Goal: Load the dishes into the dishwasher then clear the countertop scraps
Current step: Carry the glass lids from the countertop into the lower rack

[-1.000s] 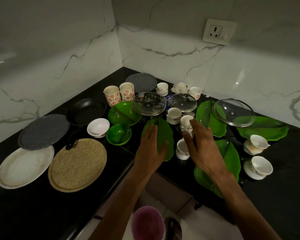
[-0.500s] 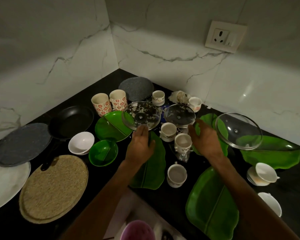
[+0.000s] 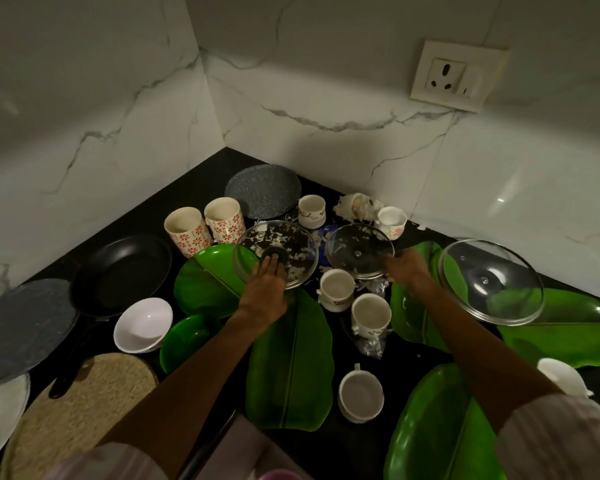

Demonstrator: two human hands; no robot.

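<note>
Both hands reach the glass lids
Left hand (image 3: 267, 289) fingers flat on scrap-covered lid (image 3: 276, 258); right hand (image 3: 404, 270) grips clear lid (image 3: 359, 251); tilting risks spilling scraps

left hand (image 3: 265, 285) on near rim of glass lid (image 3: 276, 258) flecked with white scraps, fingers laid flat | right hand (image 3: 404, 268) at right rim of second glass lid (image 3: 359, 250), finger hold unclear | white cups (image 3: 336, 289) between the hands | leaf plate (image 3: 291, 362) under left wrist | black bench (image 3: 201, 181) in corner
</note>
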